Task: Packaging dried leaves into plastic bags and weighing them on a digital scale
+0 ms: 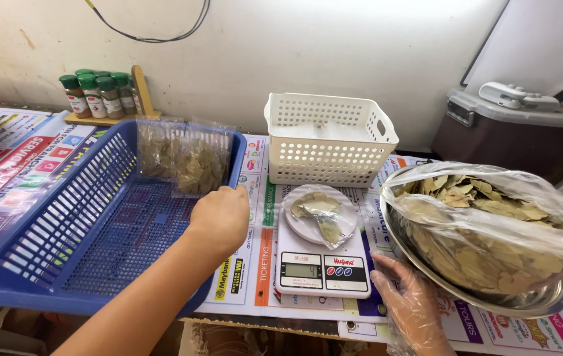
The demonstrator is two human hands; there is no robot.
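Your left hand (220, 217) reaches forward with the arm stretched out long, and it sits over the right edge of the blue basket (63, 224). You see only the back of this hand; the fingers curl down and away, right at a clear packet of dry leaves (192, 165) leaning at the back of the basket. You cannot tell if the fingers pinch the packet or only touch it (they are hidden behind the hand). Your right hand (408, 302) wears a thin clear glove. It rests low on the table with the fingers spread out flat, holding nothing, just beside the big metal bowl (492, 290) full of dry leaves in a plastic bag. Between your hands stands a small white scale (314, 264) with a white plate (308, 227) of leaves on top. A white basket (327, 142) stands behind it
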